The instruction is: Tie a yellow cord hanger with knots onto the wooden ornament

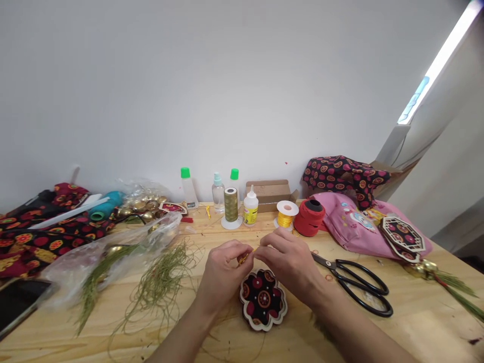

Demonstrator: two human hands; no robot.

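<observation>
Both my hands meet over the middle of the table, fingertips nearly touching. My left hand (226,264) is closed in a pinch on a bit of yellow cord (244,258). My right hand (285,257) pinches at the same cord from the other side; its fingertips partly hide the cord. Right below the hands lies a flower-shaped ornament (263,299) with a pale scalloped rim and dark patterned fabric. Whether the cord is joined to the ornament I cannot make out. Black-handled scissors (353,282) lie to the right of my right forearm.
Loose green threads (161,282) spread left of my hands, near a plastic bag (94,257). Behind stand a green thread spool (231,205), a glue bottle (250,207), a yellow cord spool (286,216) and a red spool (310,218). A pink bag (344,227) sits right, a phone (18,305) left.
</observation>
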